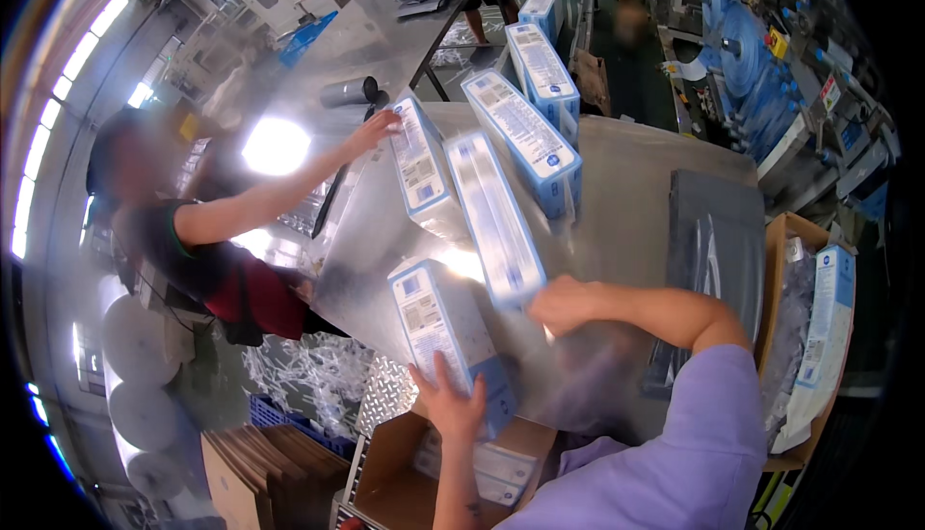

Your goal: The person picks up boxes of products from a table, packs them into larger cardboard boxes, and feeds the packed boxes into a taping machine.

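My left hand (451,407) spans the near end of a blue-and-white package (434,313), its fingers spread over the top and side. That package leans at the table's near edge, above an open carton (390,472). At the near end of a second long package (493,222), my right hand (568,305) is closed, its fingertips partly hidden. Across the table, a co-worker's hand (376,130) touches the far end of another package (421,159). Several more packages, one of them a long box (525,130), stand in a row toward the far side.
Dark grey plastic bags (713,241) lie on the metal table (617,173) at right. Beyond them, a cardboard box (776,231) holds clear plastic and a package. Flattened cartons (275,477) and a blue crate (275,412) stand at lower left. Machinery (752,48) fills the far right.
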`<state>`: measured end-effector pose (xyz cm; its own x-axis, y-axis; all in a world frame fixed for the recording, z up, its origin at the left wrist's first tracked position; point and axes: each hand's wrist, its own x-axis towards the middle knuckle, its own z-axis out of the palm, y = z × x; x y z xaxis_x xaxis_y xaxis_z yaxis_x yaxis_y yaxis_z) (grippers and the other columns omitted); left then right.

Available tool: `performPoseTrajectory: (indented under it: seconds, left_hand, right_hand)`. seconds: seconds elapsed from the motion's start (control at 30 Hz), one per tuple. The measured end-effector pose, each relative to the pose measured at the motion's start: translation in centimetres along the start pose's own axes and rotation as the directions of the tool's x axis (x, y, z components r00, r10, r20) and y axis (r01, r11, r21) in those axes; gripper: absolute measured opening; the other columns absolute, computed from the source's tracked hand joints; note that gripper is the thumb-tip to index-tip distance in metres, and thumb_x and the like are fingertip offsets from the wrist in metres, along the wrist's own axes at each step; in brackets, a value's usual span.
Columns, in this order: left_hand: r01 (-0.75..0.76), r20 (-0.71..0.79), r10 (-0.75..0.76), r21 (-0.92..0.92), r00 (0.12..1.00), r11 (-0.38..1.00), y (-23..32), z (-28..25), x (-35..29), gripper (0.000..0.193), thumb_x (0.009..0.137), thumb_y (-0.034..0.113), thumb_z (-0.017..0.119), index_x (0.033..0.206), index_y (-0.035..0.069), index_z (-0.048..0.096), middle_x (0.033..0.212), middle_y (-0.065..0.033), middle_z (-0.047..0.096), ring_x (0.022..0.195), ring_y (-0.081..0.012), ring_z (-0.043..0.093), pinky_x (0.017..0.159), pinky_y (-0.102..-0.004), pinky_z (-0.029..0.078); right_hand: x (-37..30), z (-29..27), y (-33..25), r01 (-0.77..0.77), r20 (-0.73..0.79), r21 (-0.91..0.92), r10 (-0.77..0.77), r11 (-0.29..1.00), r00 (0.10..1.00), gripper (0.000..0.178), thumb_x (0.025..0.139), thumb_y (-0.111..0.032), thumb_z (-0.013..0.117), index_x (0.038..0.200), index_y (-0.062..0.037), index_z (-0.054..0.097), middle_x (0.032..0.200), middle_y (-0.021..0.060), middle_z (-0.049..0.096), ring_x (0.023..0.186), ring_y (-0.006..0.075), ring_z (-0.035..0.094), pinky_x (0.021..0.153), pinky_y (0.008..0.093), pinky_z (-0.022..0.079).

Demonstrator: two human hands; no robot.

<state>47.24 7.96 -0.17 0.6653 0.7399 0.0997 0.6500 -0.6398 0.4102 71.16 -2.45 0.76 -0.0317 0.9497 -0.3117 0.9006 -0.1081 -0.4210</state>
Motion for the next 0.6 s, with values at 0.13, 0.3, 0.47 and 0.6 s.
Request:
performPoseTrajectory:
  seconds: [0.13, 0.3, 0.47, 0.6]
  left_hand:
    - [0.01, 0.069, -0.012, 0.021, 0.998, 1.0, 0.7, 0.1, -1.0, 0.078, 0.064, 0.033, 0.067, 0.13, 0.011, 0.032, 0.132, -0.0336, 0.017, 0.117, -0.0482, 0.029, 0.093, -0.0459, 0.032]
    - [-0.04, 0.104, 0.039, 0.002, 0.994, 0.999, 3.5, 1.0, -2.5, 0.077, 0.065, 0.032, 0.067, 0.13, 0.009, 0.032, 0.131, -0.0358, 0.013, 0.116, -0.0503, 0.027, 0.093, -0.0472, 0.031]
    - [-0.01, 0.137, 0.013, -0.023, 0.99, 1.0, 5.1, 0.9, -2.3, 0.075, 0.066, 0.032, 0.066, 0.129, 0.009, 0.031, 0.13, -0.0373, 0.013, 0.113, -0.0527, 0.029, 0.091, -0.0486, 0.032]
    - [0.048, 0.175, -0.037, -0.057, 0.984, 0.997, 5.6, 0.5, -2.0, 0.076, 0.066, 0.03, 0.067, 0.129, 0.009, 0.031, 0.13, -0.0378, 0.013, 0.113, -0.0522, 0.03, 0.09, -0.0489, 0.034]
  right_hand:
    - [-1.9, -4.9, 2.8, -0.069, 0.066, 0.711, 0.031, 0.7, 0.997, 0.023, 0.075, -0.024, 0.057, 0.089, -0.0055, 0.059, 0.066, 0.0103, 0.06, 0.06, 0.0232, 0.06, 0.052, 0.0342, 0.046]
    - [4.9, -6.2, 11.9, -0.791, -0.678, 0.12, 0.632, 0.6, 0.376, 0.061, 0.069, -0.04, 0.063, 0.115, -0.0041, 0.045, 0.117, 0.0236, 0.04, 0.111, 0.0365, 0.033, 0.086, 0.0427, 0.034]
    - [7.0, -7.3, 12.3, -0.737, -0.621, 0.179, 0.656, 0.652, 0.43, 0.068, 0.065, -0.036, 0.065, 0.12, -0.0056, 0.041, 0.11, 0.0235, 0.043, 0.107, 0.0365, 0.037, 0.087, 0.0424, 0.036]
    - [4.7, -6.2, 8.7, -0.675, -0.506, 0.107, 0.624, 0.73, 0.596, 0.074, 0.063, -0.034, 0.065, 0.125, -0.0058, 0.036, 0.108, 0.0244, 0.044, 0.104, 0.0368, 0.041, 0.084, 0.042, 0.039]
